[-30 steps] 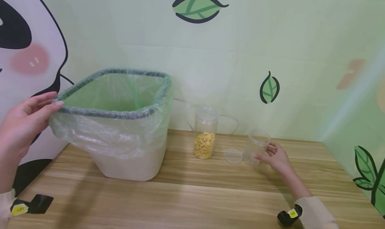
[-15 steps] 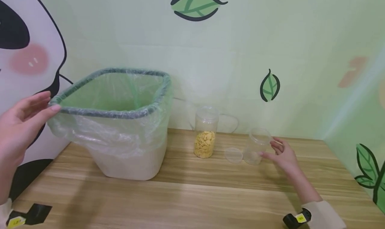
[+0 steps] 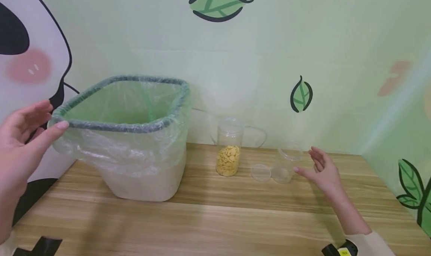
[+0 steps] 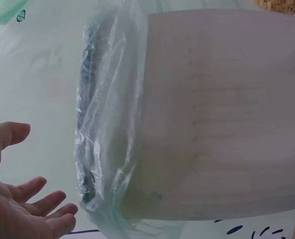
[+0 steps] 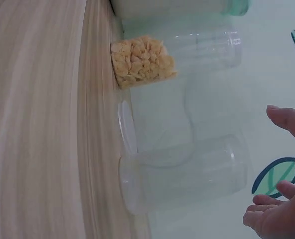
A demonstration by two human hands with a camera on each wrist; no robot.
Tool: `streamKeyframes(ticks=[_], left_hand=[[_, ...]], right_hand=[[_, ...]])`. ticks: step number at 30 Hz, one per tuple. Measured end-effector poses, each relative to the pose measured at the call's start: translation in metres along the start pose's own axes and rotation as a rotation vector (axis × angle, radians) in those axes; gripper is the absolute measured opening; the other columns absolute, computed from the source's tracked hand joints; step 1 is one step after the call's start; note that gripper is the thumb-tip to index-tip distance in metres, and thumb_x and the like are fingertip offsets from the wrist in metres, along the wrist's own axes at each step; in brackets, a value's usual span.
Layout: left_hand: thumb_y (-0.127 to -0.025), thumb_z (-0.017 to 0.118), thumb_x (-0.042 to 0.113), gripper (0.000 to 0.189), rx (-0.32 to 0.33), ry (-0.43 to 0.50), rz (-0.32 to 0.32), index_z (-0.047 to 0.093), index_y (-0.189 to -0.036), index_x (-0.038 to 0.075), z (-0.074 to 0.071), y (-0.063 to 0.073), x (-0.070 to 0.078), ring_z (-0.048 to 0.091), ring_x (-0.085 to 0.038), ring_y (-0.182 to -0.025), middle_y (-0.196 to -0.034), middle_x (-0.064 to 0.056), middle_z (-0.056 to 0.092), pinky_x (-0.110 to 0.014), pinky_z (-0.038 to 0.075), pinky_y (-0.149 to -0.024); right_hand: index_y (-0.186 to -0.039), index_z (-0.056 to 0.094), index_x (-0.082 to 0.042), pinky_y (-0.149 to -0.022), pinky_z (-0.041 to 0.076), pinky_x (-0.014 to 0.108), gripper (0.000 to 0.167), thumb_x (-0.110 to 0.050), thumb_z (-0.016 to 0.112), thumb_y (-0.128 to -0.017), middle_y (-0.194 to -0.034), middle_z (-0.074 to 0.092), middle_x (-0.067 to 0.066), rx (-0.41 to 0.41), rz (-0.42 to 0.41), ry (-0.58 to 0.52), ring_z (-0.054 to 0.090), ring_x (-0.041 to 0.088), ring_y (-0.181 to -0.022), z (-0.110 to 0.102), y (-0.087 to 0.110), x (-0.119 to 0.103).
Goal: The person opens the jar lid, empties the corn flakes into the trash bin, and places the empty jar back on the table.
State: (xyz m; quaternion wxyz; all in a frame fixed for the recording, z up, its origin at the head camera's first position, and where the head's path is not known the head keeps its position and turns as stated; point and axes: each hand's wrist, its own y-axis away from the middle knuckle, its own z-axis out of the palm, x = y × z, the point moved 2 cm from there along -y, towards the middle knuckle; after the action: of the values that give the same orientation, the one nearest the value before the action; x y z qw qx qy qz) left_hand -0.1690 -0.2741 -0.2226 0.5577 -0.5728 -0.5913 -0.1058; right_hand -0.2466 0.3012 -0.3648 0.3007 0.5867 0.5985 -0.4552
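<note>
My left hand (image 3: pixel 25 136) is at the near left corner of the lined trash can (image 3: pixel 144 183), fingers spread and parted from its rim in the left wrist view. A green translucent plastic bag (image 3: pixel 128 151) lines the can and folds down outside over the dark rim. To the right, my right hand (image 3: pixel 324 173) holds nothing and stands beside an upright, see-through plastic jar (image 3: pixel 286 164) with no lid on it. A flat clear lid (image 3: pixel 260 172) lies just left of that jar. Further left stands a clear jar (image 3: pixel 230 134) about half full of yellow flakes (image 3: pixel 228 160).
All of it stands on a wood-grain table (image 3: pixel 222 226). Close behind is a pale green wall (image 3: pixel 256 73) with printed leaves, and a panda figure (image 3: pixel 37 35) at the left. A thin cable (image 3: pixel 257 130) hangs behind the jars.
My right hand has let go of the empty jar and drawn away to the right. The left hand has loosened from the can's rim and spread its fingers.
</note>
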Motion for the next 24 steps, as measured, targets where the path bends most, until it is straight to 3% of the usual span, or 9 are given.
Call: streamKeyframes(ticks=[3,6,12,16,20,24], left_hand=[[-0.090,0.055,0.010,0.051,0.023,0.039,0.028,0.038,-0.137,0.020,0.001,0.004,0.006,0.035,-0.006,-0.121,-0.131,0.009,0.042,-0.005,0.022,-0.098],[-0.089,0.056,0.005,0.051,0.033,0.083,0.059,0.040,-0.135,0.019,0.003,0.007,0.011,0.037,-0.008,-0.120,-0.130,0.008,0.044,-0.007,0.026,-0.098],[-0.081,0.059,-0.009,0.052,0.049,0.409,0.093,0.047,-0.129,0.008,0.006,0.013,0.017,0.045,-0.013,-0.113,-0.124,0.001,0.050,-0.008,0.040,-0.084],[-0.078,0.060,-0.014,0.054,0.014,0.550,0.135,0.048,-0.128,0.003,0.009,0.018,0.021,0.047,-0.017,-0.112,-0.125,-0.010,0.051,-0.010,0.042,-0.083],[-0.078,0.062,-0.013,0.057,-0.036,0.562,0.140,0.046,-0.130,0.003,0.012,0.025,0.028,0.046,-0.019,-0.114,-0.127,-0.013,0.049,-0.011,0.042,-0.086],[-0.078,0.064,-0.008,0.058,-0.042,0.448,0.109,0.046,-0.131,0.008,0.016,0.035,0.040,0.046,-0.017,-0.115,-0.127,-0.012,0.049,-0.010,0.042,-0.085]], right_hand=[[-0.144,0.012,-0.002,-0.109,0.016,0.042,0.092,-0.022,0.073,-0.078,-0.147,0.019,0.023,-0.030,-0.011,0.003,0.017,0.035,-0.135,0.001,0.012,-0.026],[-0.144,0.012,-0.002,-0.108,0.017,0.040,0.089,-0.019,0.071,-0.079,-0.147,0.019,0.022,-0.029,-0.023,0.023,0.017,0.035,-0.135,0.002,0.021,-0.041],[-0.143,0.015,-0.001,-0.107,0.022,0.026,0.087,-0.015,0.072,-0.079,-0.147,0.020,0.020,-0.038,-0.054,0.010,0.019,0.033,-0.135,0.007,0.029,-0.052],[-0.142,0.017,0.000,-0.104,0.026,0.018,0.086,-0.013,0.073,-0.078,-0.147,0.022,0.019,-0.068,-0.077,-0.013,0.021,0.033,-0.134,0.012,0.035,-0.057],[-0.141,0.019,0.001,-0.100,0.029,0.015,0.085,-0.010,0.073,-0.077,-0.146,0.024,0.019,-0.104,-0.097,-0.033,0.023,0.033,-0.133,0.020,0.038,-0.060],[-0.141,0.020,0.002,-0.101,0.029,0.018,0.084,-0.008,0.073,-0.076,-0.146,0.025,0.019,-0.126,-0.105,-0.036,0.024,0.032,-0.133,0.028,0.039,-0.062]])
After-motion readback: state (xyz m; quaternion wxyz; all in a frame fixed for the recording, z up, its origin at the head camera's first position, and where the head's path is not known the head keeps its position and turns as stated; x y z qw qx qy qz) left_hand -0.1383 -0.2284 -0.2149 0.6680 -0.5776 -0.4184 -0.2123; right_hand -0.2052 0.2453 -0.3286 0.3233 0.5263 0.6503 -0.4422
